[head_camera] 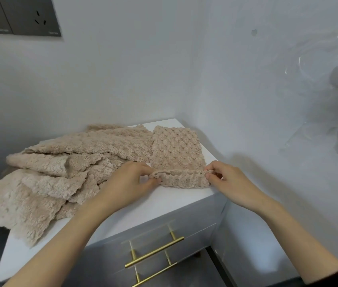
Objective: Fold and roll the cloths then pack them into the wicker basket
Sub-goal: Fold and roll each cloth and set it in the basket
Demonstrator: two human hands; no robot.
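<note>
A heap of beige, fluffy, wavy-edged cloths (60, 168) is spread over the left of the white cabinet (176, 201) top. Near the cabinet's right edge a folded rectangular cloth (176, 150) with a bubbly pile is laid flat, its near end turned into a low roll. That roll is pinched at its left end by the left hand (130, 181) and at its right end by the right hand (230, 181).

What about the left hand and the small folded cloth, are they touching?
Touching. The head view shows the left hand pinching the folded cloth at the left end of its rolled near edge. The right hand pinches the right end.
</note>
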